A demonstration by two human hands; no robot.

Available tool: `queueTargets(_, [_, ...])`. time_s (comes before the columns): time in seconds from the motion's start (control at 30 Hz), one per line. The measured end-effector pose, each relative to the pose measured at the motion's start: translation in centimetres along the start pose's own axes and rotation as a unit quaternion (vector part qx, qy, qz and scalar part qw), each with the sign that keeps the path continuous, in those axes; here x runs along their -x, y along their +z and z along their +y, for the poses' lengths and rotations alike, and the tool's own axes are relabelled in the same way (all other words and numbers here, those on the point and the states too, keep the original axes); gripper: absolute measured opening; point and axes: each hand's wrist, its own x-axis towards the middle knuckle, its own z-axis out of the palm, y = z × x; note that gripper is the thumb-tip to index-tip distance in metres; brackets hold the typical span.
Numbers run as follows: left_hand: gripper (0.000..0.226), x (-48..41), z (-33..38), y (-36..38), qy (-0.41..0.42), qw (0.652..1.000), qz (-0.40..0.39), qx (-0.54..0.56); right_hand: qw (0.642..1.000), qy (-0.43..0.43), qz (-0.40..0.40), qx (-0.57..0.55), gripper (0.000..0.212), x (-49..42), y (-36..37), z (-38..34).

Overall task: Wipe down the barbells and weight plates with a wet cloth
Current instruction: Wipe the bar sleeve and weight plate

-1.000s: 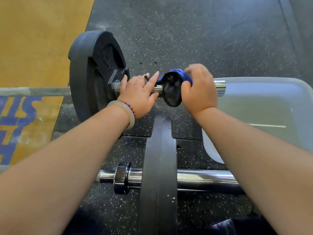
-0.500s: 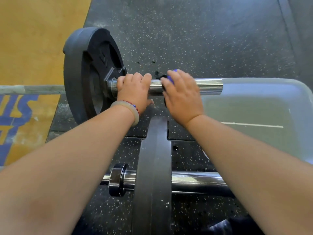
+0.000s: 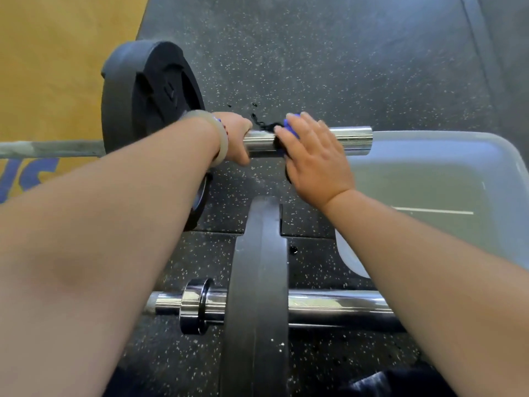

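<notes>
The far barbell's chrome sleeve lies across the middle of the view, with a black weight plate loaded on its left. My left hand grips the sleeve right beside that plate. My right hand lies over the sleeve with a blue-and-black cloth wrapped under its fingers; only small bits of the cloth show. A second barbell lies nearer to me, carrying an upright black plate and a chrome collar.
A large pale plastic tub sits on the right, under the far sleeve's end. The floor is dark speckled rubber, with wet spots behind the sleeve and a yellow wooden platform on the left.
My right hand slid left along the sleeve, then back a little to the right, covering the cloth that was showing. My left hand closed round the sleeve beside the plate.
</notes>
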Motion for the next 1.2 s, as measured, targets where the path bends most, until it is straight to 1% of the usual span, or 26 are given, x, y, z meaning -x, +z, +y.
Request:
queueTargets(0.03, [0.029, 0.5, 0.1, 0.5, 0.0, 0.999, 0.032, 0.008, 0.998, 0.066, 0.007, 0.001, 0.043, -0.1, -0.3, 0.4])
queueTargets(0.1, [0.031, 1.4, 0.3, 2.8, -0.007, 0.988, 0.156, -0.005, 0.973, 0.229, 0.026, -0.023, 0.043, -0.4, -0.9, 0.8])
queueTargets(0.13, [0.033, 1.7, 0.6, 4.0, -0.011, 0.976, 0.216, -0.01, 0.96, 0.277, 0.034, -0.029, 0.042, -0.6, -0.8, 0.5])
queueTargets(0.17, [0.036, 1.9, 0.8, 5.2, -0.014, 0.965, 0.261, -0.006, 0.961, 0.273, 0.037, -0.026, 0.041, -0.9, -0.7, -0.3])
queueTargets(0.2, [0.04, 2.0, 1.0, 6.3, -0.015, 0.956, 0.293, 0.003, 0.974, 0.222, 0.039, -0.022, 0.04, -1.0, -0.5, -1.3])
queueTargets(0.3, [0.051, 1.9, 0.6, 8.0, -0.008, 0.936, 0.352, 0.006, 1.0, -0.008, 0.002, -0.021, 0.042, -0.6, 0.6, -2.6])
queueTargets(0.37, [0.052, 1.8, 0.4, 8.1, -0.007, 0.934, 0.356, 0.007, 1.0, -0.017, -0.013, -0.005, 0.044, -0.6, 0.4, -1.8])
queueTargets(0.43, [0.051, 2.0, 0.5, 7.8, -0.002, 0.94, 0.34, 0.02, 0.99, 0.137, 0.02, -0.006, 0.042, -0.4, 0.3, -0.8])
queueTargets(0.5, [0.05, 1.9, 0.7, 7.4, -0.01, 0.946, 0.324, 0.022, 0.948, 0.309, 0.066, -0.036, 0.04, -0.9, 0.1, -0.9])
queueTargets(0.53, [0.049, 1.8, 0.8, 7.2, -0.019, 0.948, 0.318, 0.018, 0.942, 0.324, 0.078, -0.039, 0.038, -1.4, 0.0, -1.5])
queueTargets(0.57, [0.048, 1.7, 0.9, 7.1, -0.03, 0.949, 0.314, 0.011, 0.958, 0.276, 0.076, -0.038, 0.036, -1.8, 0.0, -2.1])
queueTargets(0.63, [0.05, 1.4, 1.0, 7.0, -0.049, 0.951, 0.307, 0.002, 0.997, 0.068, 0.03, -0.028, 0.04, -1.4, 0.8, -3.1])
queueTargets(0.67, [0.05, 1.3, 1.1, 6.9, -0.054, 0.95, 0.307, 0.003, 1.0, -0.013, 0.009, -0.019, 0.044, -0.9, 0.9, -3.1])
queueTargets(0.7, [0.05, 1.2, 1.1, 6.9, -0.056, 0.949, 0.31, 0.004, 0.999, -0.044, 0.002, -0.011, 0.046, -0.7, 0.9, -2.5])
queueTargets(0.73, [0.049, 1.2, 1.1, 6.9, -0.056, 0.948, 0.312, 0.003, 1.0, -0.023, 0.006, -0.005, 0.046, -0.5, 0.7, -1.7])
queueTargets(0.77, [0.047, 1.2, 1.1, 6.9, -0.055, 0.948, 0.313, 0.001, 0.999, 0.047, 0.016, -0.007, 0.046, -0.2, 0.7, -0.9])
queueTargets(0.83, [0.044, 1.2, 1.1, 6.9, -0.052, 0.949, 0.312, 0.003, 0.964, 0.257, 0.059, -0.045, 0.046, -0.1, 0.1, 0.0])
queueTargets(0.87, [0.043, 1.1, 1.2, 6.9, -0.054, 0.948, 0.315, 0.004, 0.941, 0.324, 0.075, -0.054, 0.045, -0.3, 0.0, -0.1])
queueTargets(0.9, [0.043, 1.1, 1.2, 6.9, -0.056, 0.946, 0.319, 0.004, 0.94, 0.327, 0.085, -0.049, 0.045, -0.6, -0.1, -0.7])
queueTargets(0.93, [0.043, 1.1, 1.3, 6.9, -0.058, 0.945, 0.321, 0.004, 0.959, 0.266, 0.087, -0.038, 0.045, -0.6, 0.2, -1.4])
queueTargets(1.0, [0.047, 1.1, 1.2, 7.0, -0.056, 0.946, 0.319, 0.007, 0.998, 0.046, 0.038, -0.024, 0.05, 0.1, 1.2, -2.6])
queueTargets(1.03, [0.05, 1.1, 1.1, 6.9, -0.054, 0.947, 0.316, 0.008, 0.999, -0.028, 0.011, -0.014, 0.052, 0.4, 1.3, -2.6])
queueTargets(1.07, [0.051, 1.2, 1.1, 6.8, -0.051, 0.948, 0.313, 0.009, 0.999, -0.047, -0.008, -0.001, 0.053, 0.4, 1.1, -2.0])
queueTargets(1.1, [0.05, 1.2, 1.0, 6.8, -0.049, 0.949, 0.31, 0.009, 1.0, -0.011, -0.009, 0.012, 0.051, 0.3, 0.7, -1.2])
queueTargets(1.13, [0.047, 1.2, 1.0, 6.7, -0.048, 0.95, 0.308, 0.007, 0.997, 0.073, 0.005, 0.019, 0.05, 0.4, 0.3, -0.4])
queueTargets(1.2, [0.04, 1.1, 1.2, 6.8, -0.055, 0.946, 0.318, -0.002, 0.958, 0.281, 0.051, -0.014, 0.047, 0.6, -0.5, 1.1])
